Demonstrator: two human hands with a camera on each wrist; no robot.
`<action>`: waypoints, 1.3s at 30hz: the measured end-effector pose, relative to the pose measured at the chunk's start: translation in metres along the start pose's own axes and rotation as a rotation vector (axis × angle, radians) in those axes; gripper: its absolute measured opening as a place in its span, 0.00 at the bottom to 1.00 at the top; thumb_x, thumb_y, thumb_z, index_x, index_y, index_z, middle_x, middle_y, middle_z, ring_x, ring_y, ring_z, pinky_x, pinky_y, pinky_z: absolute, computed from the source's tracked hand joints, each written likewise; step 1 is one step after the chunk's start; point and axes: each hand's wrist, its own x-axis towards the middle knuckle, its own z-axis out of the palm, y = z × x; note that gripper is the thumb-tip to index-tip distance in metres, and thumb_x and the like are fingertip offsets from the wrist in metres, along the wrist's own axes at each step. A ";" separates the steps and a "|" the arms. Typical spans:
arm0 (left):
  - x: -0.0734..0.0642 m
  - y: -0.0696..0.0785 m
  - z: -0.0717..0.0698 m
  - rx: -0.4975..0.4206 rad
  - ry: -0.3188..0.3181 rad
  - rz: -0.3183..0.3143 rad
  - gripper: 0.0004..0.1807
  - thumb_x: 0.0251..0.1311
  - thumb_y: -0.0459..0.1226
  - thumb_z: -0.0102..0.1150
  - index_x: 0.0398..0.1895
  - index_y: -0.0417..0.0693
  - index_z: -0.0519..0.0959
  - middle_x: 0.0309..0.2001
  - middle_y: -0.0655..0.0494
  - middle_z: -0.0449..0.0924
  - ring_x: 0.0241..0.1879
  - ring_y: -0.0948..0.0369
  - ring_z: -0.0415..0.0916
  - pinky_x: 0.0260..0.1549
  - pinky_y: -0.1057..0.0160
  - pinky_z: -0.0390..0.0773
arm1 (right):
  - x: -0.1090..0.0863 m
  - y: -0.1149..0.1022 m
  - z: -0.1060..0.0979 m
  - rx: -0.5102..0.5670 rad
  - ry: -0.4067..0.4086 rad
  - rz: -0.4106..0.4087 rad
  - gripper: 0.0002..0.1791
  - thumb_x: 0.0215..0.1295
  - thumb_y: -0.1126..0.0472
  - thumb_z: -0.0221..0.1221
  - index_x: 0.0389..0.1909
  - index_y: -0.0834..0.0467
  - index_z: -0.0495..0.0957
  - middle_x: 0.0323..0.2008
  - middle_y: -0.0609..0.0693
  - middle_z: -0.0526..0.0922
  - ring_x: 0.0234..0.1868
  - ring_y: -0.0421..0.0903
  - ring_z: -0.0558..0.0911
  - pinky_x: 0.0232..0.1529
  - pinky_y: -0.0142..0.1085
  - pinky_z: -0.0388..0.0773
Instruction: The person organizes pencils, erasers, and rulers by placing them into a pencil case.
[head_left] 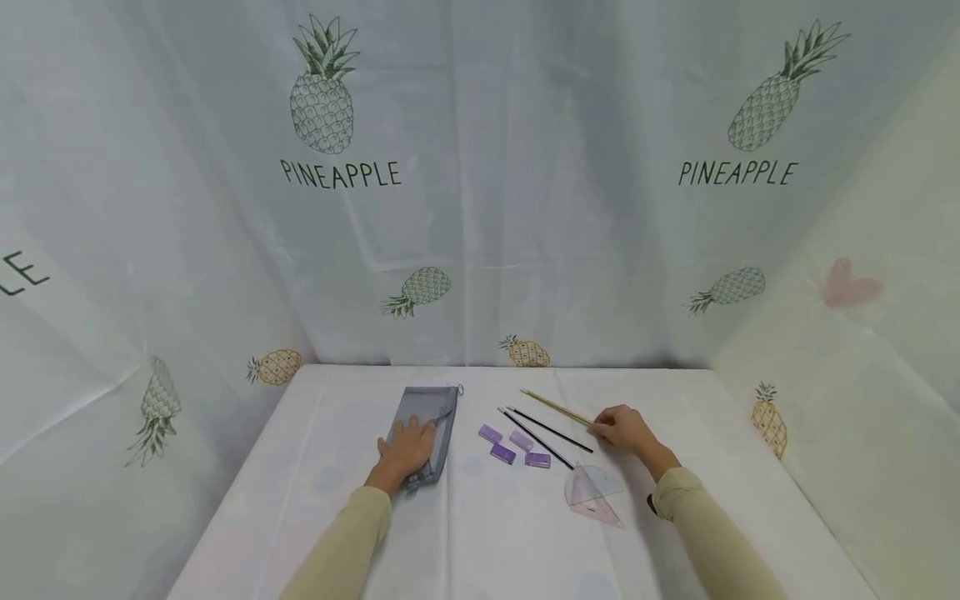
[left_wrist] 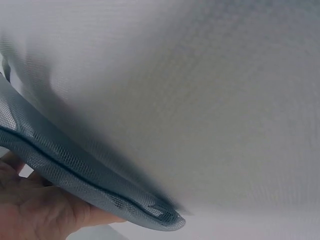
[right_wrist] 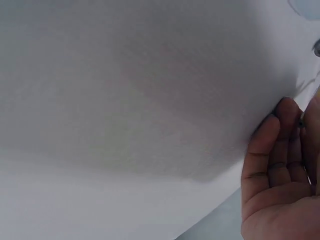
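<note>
A grey mesh zip pouch (head_left: 425,417) lies on the left of the table, its ring at the far right corner. My left hand (head_left: 407,446) rests on it with fingers spread; in the left wrist view the pouch's mesh edge (left_wrist: 95,175) runs along the fingers. At the right, my right hand (head_left: 624,428) pinches the near end of a gold pencil (head_left: 555,405), which slants away to the left. In the right wrist view the fingers are curled together, the pencil mostly hidden. Beside it lie two black pencils (head_left: 551,430) (head_left: 534,437).
Several purple-wrapped erasers (head_left: 502,453) lie between the pouch and the pencils. Nearer me, a clear protractor (head_left: 603,480) overlaps a pinkish set square (head_left: 596,510). A white cloth covers the table (head_left: 510,550), and a pineapple-print curtain (head_left: 525,208) hangs behind and at both sides.
</note>
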 end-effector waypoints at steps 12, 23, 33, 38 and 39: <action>-0.001 -0.003 0.002 -0.002 -0.012 0.006 0.31 0.76 0.51 0.24 0.74 0.52 0.64 0.78 0.39 0.46 0.77 0.35 0.35 0.67 0.24 0.32 | -0.017 -0.002 -0.004 -0.101 0.043 -0.042 0.08 0.61 0.60 0.67 0.27 0.61 0.83 0.24 0.49 0.82 0.27 0.42 0.75 0.29 0.36 0.73; -0.003 -0.001 -0.001 -0.005 -0.012 0.008 0.32 0.76 0.51 0.25 0.73 0.49 0.65 0.78 0.37 0.47 0.77 0.34 0.37 0.66 0.24 0.33 | -0.023 -0.001 -0.007 -0.156 0.071 -0.066 0.05 0.60 0.64 0.66 0.29 0.62 0.83 0.27 0.51 0.82 0.29 0.44 0.77 0.31 0.40 0.75; 0.001 -0.006 0.001 0.005 -0.002 0.024 0.32 0.76 0.50 0.23 0.74 0.47 0.64 0.78 0.38 0.47 0.77 0.36 0.37 0.67 0.25 0.32 | -0.024 -0.006 0.001 -0.124 0.270 -0.036 0.07 0.62 0.65 0.65 0.32 0.67 0.83 0.27 0.55 0.80 0.28 0.47 0.77 0.31 0.41 0.75; -0.002 -0.003 -0.004 -0.009 -0.010 0.026 0.31 0.76 0.50 0.24 0.74 0.47 0.63 0.78 0.38 0.46 0.77 0.36 0.36 0.67 0.25 0.32 | -0.020 -0.022 0.004 -0.096 0.344 -0.075 0.08 0.63 0.65 0.64 0.32 0.68 0.83 0.26 0.56 0.79 0.27 0.46 0.75 0.29 0.39 0.73; -0.003 -0.003 -0.004 -0.012 -0.013 0.026 0.31 0.76 0.49 0.24 0.74 0.47 0.63 0.78 0.38 0.46 0.77 0.36 0.36 0.67 0.24 0.32 | -0.019 -0.027 0.004 -0.089 0.352 -0.081 0.08 0.63 0.65 0.64 0.32 0.68 0.83 0.26 0.55 0.79 0.27 0.46 0.75 0.29 0.39 0.73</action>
